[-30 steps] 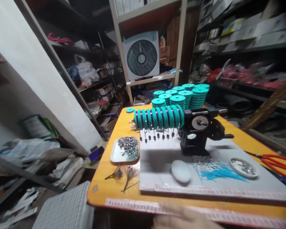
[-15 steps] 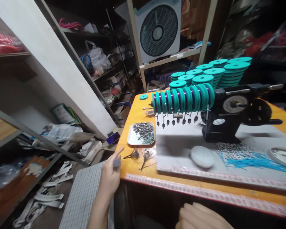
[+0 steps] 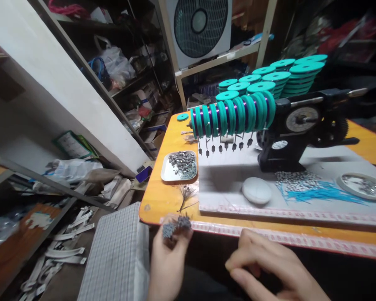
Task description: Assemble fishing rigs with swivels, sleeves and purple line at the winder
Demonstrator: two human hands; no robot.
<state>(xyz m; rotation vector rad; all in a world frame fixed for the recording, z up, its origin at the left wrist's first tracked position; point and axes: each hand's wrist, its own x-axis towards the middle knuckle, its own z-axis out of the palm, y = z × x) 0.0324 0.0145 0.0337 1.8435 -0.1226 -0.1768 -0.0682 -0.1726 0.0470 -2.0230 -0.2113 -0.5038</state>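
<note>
My left hand is closed at the table's front edge, gripping bundles of thin grey pieces whose clustered ends stick up past the thumb. What the pieces are is too small to tell. My right hand hovers before the edge, fingers curled and thumb tip close to the index finger; nothing shows in it. A similar splayed bundle of thin stems lies on the table beyond my left hand. Behind it sits a white tray of small grey cylinders and thin greenish pieces.
A black winding machine carries a row of green spools, with small dark weights hanging below. White round lid, blue strips and a dish of metal bits lie on the grey board. Stacked green spools stand behind.
My left hand has drawn back from the table and moved right, now with two grey clumps instead of one; one of two bundles has left the table. My right hand has risen.
</note>
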